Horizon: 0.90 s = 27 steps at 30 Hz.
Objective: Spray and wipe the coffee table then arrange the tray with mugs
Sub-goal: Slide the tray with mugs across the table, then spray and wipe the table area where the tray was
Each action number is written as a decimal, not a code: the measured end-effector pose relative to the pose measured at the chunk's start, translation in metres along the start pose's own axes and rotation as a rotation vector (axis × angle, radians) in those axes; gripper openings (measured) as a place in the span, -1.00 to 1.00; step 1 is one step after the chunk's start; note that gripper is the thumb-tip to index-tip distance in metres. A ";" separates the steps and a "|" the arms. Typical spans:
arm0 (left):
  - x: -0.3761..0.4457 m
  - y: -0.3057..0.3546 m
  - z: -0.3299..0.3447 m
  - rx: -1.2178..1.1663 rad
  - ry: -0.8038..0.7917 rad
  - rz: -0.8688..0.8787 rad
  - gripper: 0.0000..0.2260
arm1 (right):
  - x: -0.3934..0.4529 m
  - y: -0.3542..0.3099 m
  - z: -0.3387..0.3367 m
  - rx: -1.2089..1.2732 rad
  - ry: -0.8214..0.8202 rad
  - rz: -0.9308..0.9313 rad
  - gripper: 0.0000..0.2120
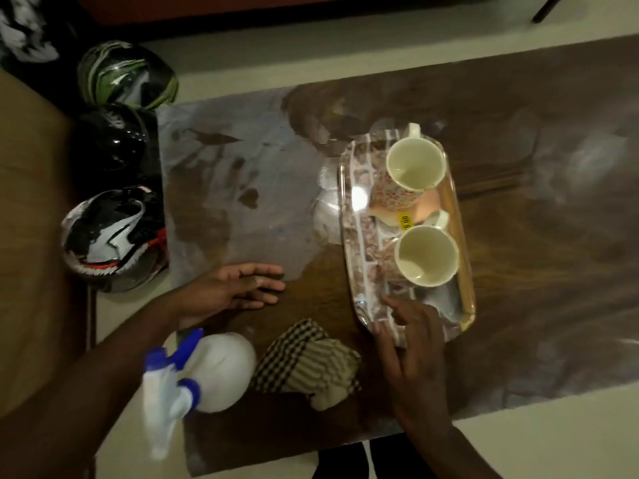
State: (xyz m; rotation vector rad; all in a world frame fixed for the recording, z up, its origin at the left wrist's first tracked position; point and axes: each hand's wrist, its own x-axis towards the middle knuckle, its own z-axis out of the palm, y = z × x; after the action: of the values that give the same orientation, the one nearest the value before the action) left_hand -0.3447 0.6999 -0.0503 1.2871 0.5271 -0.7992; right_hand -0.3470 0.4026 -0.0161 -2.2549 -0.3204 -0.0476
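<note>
Right hand (411, 326) has fingers spread on the tray (359, 257)'s near end, looks like; left hand (238, 288) flat on the coffee table (518, 108). Slide it slow so both mugs (427, 255) stay upright.

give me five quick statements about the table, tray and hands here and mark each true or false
1. Two mugs stand on the tray, the far mug and the near mug. True.
2. The left hand grips the spray bottle. False: it lies flat with straight fingers on the coffee table, and the bottle stands apart, nearer the person.
3. The right hand touches the near end of the tray. True.
4. The checked cloth lies on the tray. False: it lies on the table between the bottle and the tray.
5. Both mugs hold coffee. False: both look empty.
</note>
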 end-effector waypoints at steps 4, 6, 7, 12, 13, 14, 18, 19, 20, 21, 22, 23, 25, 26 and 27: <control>-0.028 -0.014 -0.007 -0.041 0.167 0.080 -0.57 | -0.016 -0.020 0.038 0.057 -0.268 -0.078 -0.72; -0.047 -0.024 -0.007 -0.078 0.300 0.130 -0.79 | -0.028 -0.035 0.062 0.028 -0.406 -0.167 -0.69; -0.052 -0.026 -0.005 -0.095 0.355 0.151 -0.82 | -0.032 -0.038 0.070 0.007 -0.450 -0.199 -0.64; -0.095 -0.052 -0.007 -0.139 0.608 0.203 -0.78 | -0.045 -0.060 0.107 0.052 -0.535 -0.276 -0.72; -0.102 -0.061 -0.006 -0.141 0.659 0.206 -0.78 | -0.049 -0.062 0.111 0.058 -0.544 -0.276 -0.71; -0.109 -0.072 -0.004 -0.138 0.699 0.211 -0.78 | -0.053 -0.062 0.115 0.056 -0.549 -0.274 -0.71; -0.134 -0.108 0.021 -0.119 0.719 0.339 -0.69 | -0.058 -0.060 0.118 0.098 -0.544 -0.199 -0.68; -0.141 -0.114 0.031 -0.094 0.699 0.376 -0.63 | -0.058 -0.058 0.117 0.118 -0.546 -0.190 -0.67; -0.147 -0.118 0.042 -0.045 0.681 0.404 -0.56 | -0.059 -0.055 0.115 0.119 -0.547 -0.200 -0.66; -0.152 -0.118 0.054 0.019 0.673 0.419 -0.47 | -0.060 -0.051 0.113 0.092 -0.546 -0.226 -0.66; -0.154 -0.117 0.065 0.086 0.675 0.431 -0.38 | -0.059 -0.046 0.110 0.040 -0.539 -0.256 -0.65; -0.155 -0.117 0.075 0.137 0.684 0.454 -0.31 | -0.059 -0.041 0.108 -0.030 -0.525 -0.281 -0.63; -0.153 -0.114 0.087 0.151 0.709 0.517 -0.24 | -0.059 -0.028 0.104 -0.178 -0.488 -0.288 -0.60; -0.151 -0.111 0.090 0.136 0.722 0.537 -0.22 | -0.059 -0.022 0.101 -0.253 -0.487 -0.288 -0.58; -0.147 -0.107 0.092 0.133 0.735 0.549 -0.20 | -0.060 -0.016 0.098 -0.329 -0.502 -0.289 -0.55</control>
State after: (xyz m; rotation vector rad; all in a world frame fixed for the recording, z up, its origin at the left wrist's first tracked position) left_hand -0.5279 0.6358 0.0118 1.7415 0.6545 0.1235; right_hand -0.4161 0.4740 -0.0763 -2.5044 -0.9646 0.3427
